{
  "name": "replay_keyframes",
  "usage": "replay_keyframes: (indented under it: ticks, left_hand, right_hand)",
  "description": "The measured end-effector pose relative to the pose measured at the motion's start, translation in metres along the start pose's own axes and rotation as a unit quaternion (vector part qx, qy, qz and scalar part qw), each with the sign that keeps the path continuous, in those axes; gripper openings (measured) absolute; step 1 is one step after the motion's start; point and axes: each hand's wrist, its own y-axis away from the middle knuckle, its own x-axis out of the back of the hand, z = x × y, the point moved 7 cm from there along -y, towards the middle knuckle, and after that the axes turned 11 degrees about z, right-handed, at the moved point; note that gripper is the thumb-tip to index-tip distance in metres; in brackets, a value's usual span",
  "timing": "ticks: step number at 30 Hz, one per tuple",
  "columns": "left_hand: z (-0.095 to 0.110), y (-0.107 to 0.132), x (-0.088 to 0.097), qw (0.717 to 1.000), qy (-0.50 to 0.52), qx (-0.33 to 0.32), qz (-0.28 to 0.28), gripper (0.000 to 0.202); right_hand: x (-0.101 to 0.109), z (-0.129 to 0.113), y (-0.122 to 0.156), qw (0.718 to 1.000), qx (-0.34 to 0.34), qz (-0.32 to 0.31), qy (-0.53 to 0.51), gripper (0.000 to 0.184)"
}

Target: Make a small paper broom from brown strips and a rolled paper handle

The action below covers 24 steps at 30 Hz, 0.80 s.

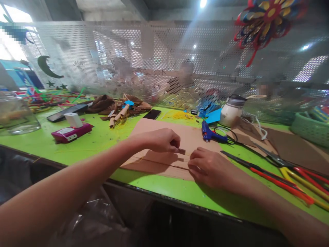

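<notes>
My left hand (164, 140) is closed in a pinch on a small brown strip (182, 151), held just above a sheet of tan cardboard (151, 128). Beside it, my right hand (209, 166) rests low over the same sheet, its fingers curled together at the end of a thin brown stick (181, 167); the fingertips are partly hidden. Fine yellowish threads run across the cardboard near both hands. A blue glue gun (212, 133) lies at the sheet's right edge, its black cable curling behind it.
Scissors with red and yellow handles (290, 171) and a dark, orange-handled tool (267, 173) lie right. Behind are a white bottle (232, 109) and a phone (152, 114). A purple power strip (72, 133) and a glass jar (20, 116) stand left. A perforated screen (159, 51) backs the green table.
</notes>
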Motion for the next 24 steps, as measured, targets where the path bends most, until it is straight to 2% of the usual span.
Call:
replay_keyframes:
  ticks: [5, 9, 14, 24]
  left_hand:
    - [-0.007, 0.018, -0.002, 0.998, 0.026, 0.046, 0.045, 0.017]
    - [-0.016, 0.020, -0.003, 0.991, 0.058, 0.081, 0.092, 0.020]
    - [-0.018, 0.018, -0.006, 0.987, 0.088, 0.088, 0.102, 0.020]
    - [-0.014, 0.019, -0.002, 0.985, 0.076, 0.091, 0.124, 0.020]
  right_hand:
    - [-0.001, -0.001, 0.000, 1.000, 0.005, 0.009, 0.024, 0.022]
    - [0.000, -0.011, -0.003, 0.996, 0.034, 0.029, 0.071, 0.022]
    - [-0.009, -0.018, -0.003, 0.987, 0.081, 0.036, 0.132, 0.021]
    - [-0.009, -0.019, 0.000, 0.988, 0.078, 0.041, 0.131, 0.016]
